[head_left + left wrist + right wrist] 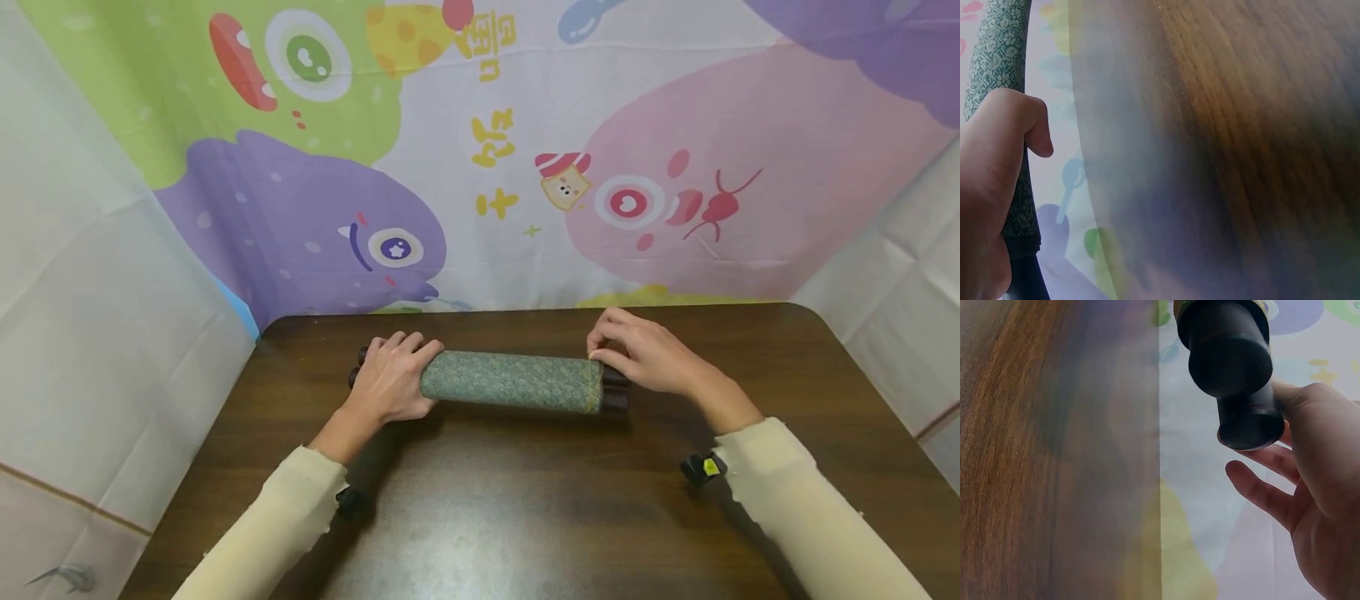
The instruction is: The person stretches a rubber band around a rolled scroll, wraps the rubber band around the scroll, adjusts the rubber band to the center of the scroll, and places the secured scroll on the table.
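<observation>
A rolled scroll [510, 381] covered in green patterned fabric is held level over the table, with dark roller knobs [615, 402] sticking out in pairs at its ends. My left hand [393, 375] grips its left end from above, fingers over the far side. In the left wrist view the thumb lies along the green fabric [999, 47]. At the right end, my right hand [645, 350] pinches the upper edge of the scroll with thumb and forefinger. Its other fingers curl loosely beside the black knobs [1250, 428] in the right wrist view; the pinch itself is hidden there.
A dark brown wooden table [480, 517] lies beneath the hands. Behind its far edge hangs a curtain [510, 258] with cartoon monsters, and pale cloth [75, 275] closes off both sides.
</observation>
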Action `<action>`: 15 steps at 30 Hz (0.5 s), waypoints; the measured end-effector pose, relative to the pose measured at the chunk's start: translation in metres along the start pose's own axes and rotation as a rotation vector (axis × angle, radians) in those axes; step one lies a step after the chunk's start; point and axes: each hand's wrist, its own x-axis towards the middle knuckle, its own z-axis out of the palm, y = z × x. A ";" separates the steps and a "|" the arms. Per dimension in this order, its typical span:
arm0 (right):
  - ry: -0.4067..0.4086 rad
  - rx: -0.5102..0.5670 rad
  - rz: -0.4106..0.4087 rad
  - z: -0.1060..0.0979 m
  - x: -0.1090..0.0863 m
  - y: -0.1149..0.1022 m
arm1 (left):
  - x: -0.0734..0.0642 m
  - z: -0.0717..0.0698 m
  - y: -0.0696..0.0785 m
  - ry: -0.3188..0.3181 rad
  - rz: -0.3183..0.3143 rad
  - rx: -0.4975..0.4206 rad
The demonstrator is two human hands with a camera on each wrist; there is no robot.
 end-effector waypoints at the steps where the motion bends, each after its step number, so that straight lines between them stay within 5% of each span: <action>1: 0.003 0.002 -0.005 0.000 0.000 0.000 | 0.000 0.000 0.000 0.003 -0.003 0.002; 10: 0.154 0.043 -0.062 -0.008 -0.005 0.008 | 0.001 0.000 -0.001 -0.005 -0.021 0.030; 15: 0.137 0.064 -0.095 -0.007 -0.010 0.010 | 0.001 0.000 -0.003 -0.031 -0.077 0.024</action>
